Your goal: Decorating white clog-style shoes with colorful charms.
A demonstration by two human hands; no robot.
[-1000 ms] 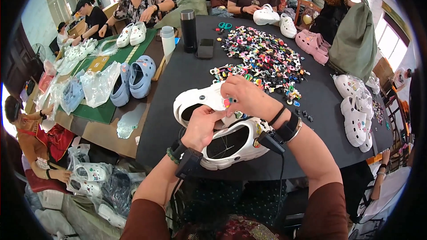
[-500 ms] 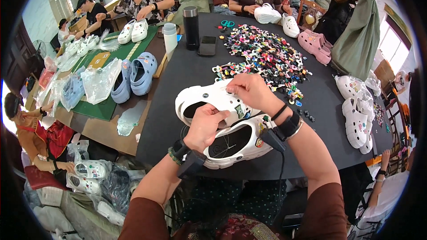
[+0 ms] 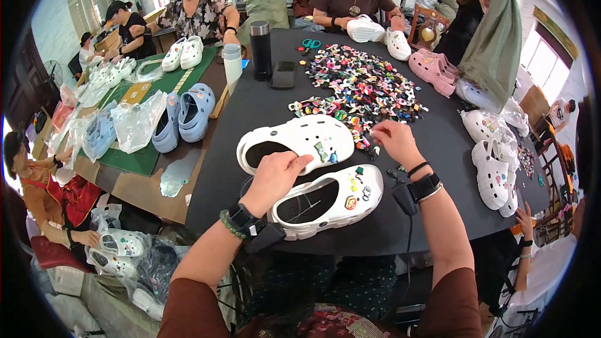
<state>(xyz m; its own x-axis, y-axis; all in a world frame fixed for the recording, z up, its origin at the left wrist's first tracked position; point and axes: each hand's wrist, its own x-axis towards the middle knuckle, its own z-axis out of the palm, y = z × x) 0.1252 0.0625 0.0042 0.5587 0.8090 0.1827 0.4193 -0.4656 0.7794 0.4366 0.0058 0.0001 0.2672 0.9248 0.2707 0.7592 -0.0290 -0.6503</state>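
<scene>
Two white clogs lie side by side on the black tabletop in front of me. My left hand (image 3: pixel 273 180) is closed on the far clog (image 3: pixel 294 130), thumb on its upper and the other fingers hidden at the opening. A green charm and a blue charm sit on that clog. The near clog (image 3: pixel 332 200) carries several colourful charms on its toe. My right hand (image 3: pixel 397 144) is off the clogs, its fingertips pinched together at the edge of a heap of loose shoe charms (image 3: pixel 363 81). Anything in the pinch is too small to make out.
A black bottle (image 3: pixel 261 50), a phone (image 3: pixel 283 75) and green scissors (image 3: pixel 310 44) lie beyond the clogs. Pink clogs (image 3: pixel 432 72) and more white clogs (image 3: pixel 491 175) stand on the right. Blue clogs (image 3: pixel 197 112) stand on the left-hand table. Several people work around.
My right hand has left the far clog and moved right to the charm heap. My left hand stays on the far clog. The clogs now lie farther apart.
</scene>
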